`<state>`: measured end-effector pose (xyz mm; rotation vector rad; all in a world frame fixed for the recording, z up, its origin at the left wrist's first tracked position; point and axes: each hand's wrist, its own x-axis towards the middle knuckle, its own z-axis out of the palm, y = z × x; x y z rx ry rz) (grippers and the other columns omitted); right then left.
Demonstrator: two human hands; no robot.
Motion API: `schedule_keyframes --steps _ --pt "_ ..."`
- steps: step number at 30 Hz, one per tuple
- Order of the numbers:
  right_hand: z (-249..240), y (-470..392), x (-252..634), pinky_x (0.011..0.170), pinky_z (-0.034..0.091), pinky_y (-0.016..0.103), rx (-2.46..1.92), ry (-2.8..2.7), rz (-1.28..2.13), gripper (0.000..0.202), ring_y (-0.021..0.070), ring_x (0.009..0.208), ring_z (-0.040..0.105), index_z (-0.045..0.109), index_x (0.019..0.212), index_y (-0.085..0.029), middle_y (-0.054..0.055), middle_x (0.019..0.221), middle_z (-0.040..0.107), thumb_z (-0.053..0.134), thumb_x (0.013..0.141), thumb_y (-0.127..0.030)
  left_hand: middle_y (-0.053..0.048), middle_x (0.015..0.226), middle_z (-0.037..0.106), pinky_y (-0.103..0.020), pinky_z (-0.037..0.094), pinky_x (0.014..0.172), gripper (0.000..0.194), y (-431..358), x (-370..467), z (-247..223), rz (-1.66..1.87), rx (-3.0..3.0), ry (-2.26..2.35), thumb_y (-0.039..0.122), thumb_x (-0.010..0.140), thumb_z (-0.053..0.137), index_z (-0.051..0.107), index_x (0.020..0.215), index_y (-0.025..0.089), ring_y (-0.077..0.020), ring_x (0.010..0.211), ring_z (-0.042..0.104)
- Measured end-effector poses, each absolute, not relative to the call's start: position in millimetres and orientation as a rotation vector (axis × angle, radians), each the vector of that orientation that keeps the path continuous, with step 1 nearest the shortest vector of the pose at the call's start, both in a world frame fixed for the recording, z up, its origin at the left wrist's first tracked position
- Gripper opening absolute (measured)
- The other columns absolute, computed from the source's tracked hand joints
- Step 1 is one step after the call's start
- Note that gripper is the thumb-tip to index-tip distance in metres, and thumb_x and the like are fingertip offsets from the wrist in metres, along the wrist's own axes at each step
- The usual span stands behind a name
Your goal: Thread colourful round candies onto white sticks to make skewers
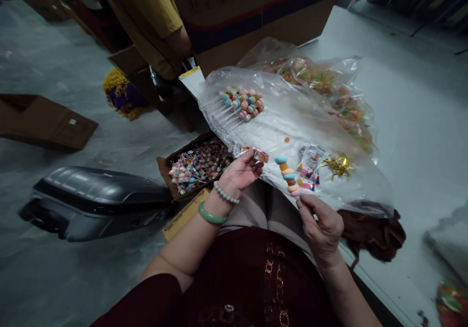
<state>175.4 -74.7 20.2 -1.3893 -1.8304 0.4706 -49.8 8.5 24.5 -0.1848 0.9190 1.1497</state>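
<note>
Between the thumb and fingers of my left hand [243, 171] is a small printed plastic wrapper [260, 155]. My right hand [321, 222] pinches the lower end of a candy skewer [287, 173], a tilted stack of blue, orange, brown and pink pieces. Just past it lie several flat printed wrappers [310, 159] and a pile of gold twist ties [339, 165]. Farther off, a bunch of candy skewers [243, 104] rests with its white sticks toward the left. A single orange candy piece [287, 140] sits on the plastic sheet [270, 134].
A carton of wrapped candy [197, 168] stands left of my lap. Clear bags of colourful candy [325, 81] lie at the back, before a large cardboard box [263, 15]. A grey suitcase [102, 195] is on the floor. Another person's yellow sleeve [146, 15] shows behind.
</note>
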Motion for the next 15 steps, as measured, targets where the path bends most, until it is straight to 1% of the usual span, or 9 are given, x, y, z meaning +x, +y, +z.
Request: schedule_keyframes --steps 3,6,9,12,13,15 --pt "18 -77 176 0.069 0.044 0.031 -1.344 -2.043 0.228 0.013 0.0182 0.069 0.062 0.070 0.086 -0.023 0.006 0.077 0.071 0.057 0.088 -0.023 -0.005 0.070 0.068 -0.030 0.054 0.065 0.016 3 -42 35 1.120 -0.201 0.892 0.023 0.089 0.061 0.060 0.076 0.014 -0.0153 0.065 0.066" --pt "18 -77 177 0.065 0.039 0.029 -1.294 -2.169 -0.029 0.015 0.0153 0.062 0.057 0.069 0.083 -0.021 0.004 0.068 0.067 0.055 0.088 -0.019 -0.004 0.071 0.069 -0.035 0.056 0.073 0.016 -2 -35 44 1.098 -0.184 0.861 0.020 0.089 0.059 0.060 0.075 0.013 -0.0156 0.065 0.067" --pt "22 -78 177 0.061 0.035 0.030 -1.195 -2.196 -0.194 0.013 0.0137 0.058 0.052 0.068 0.085 -0.018 0.002 0.061 0.062 0.056 0.088 -0.014 -0.005 0.073 0.069 -0.036 0.056 0.075 0.013 -6 -31 48 1.077 -0.123 0.884 0.017 0.088 0.060 0.063 0.076 0.012 -0.0154 0.065 0.067" --pt "23 -78 179 0.058 0.032 0.030 -1.096 -2.239 -0.248 0.013 0.0134 0.056 0.050 0.069 0.091 -0.015 0.002 0.060 0.061 0.058 0.086 -0.010 -0.004 0.072 0.069 -0.030 0.055 0.070 0.008 -9 -26 47 1.163 0.060 0.934 0.015 0.080 0.069 0.065 0.075 0.011 -0.0133 0.063 0.065" --pt "22 -78 179 0.058 0.032 0.030 -1.085 -2.240 -0.226 0.014 0.0134 0.056 0.051 0.070 0.091 -0.015 0.002 0.060 0.062 0.058 0.086 -0.010 -0.004 0.072 0.068 -0.027 0.054 0.068 0.009 -11 -25 46 1.196 0.143 0.940 0.016 0.076 0.073 0.066 0.075 0.010 -0.0124 0.063 0.065" --pt "19 -77 178 0.059 0.035 0.029 -1.116 -2.187 -0.054 0.014 0.0134 0.058 0.054 0.070 0.090 -0.017 0.003 0.064 0.065 0.057 0.086 -0.012 -0.003 0.073 0.068 -0.024 0.053 0.065 0.017 -13 -23 44 1.220 0.282 0.931 0.020 0.070 0.080 0.068 0.076 0.009 -0.0115 0.064 0.064"
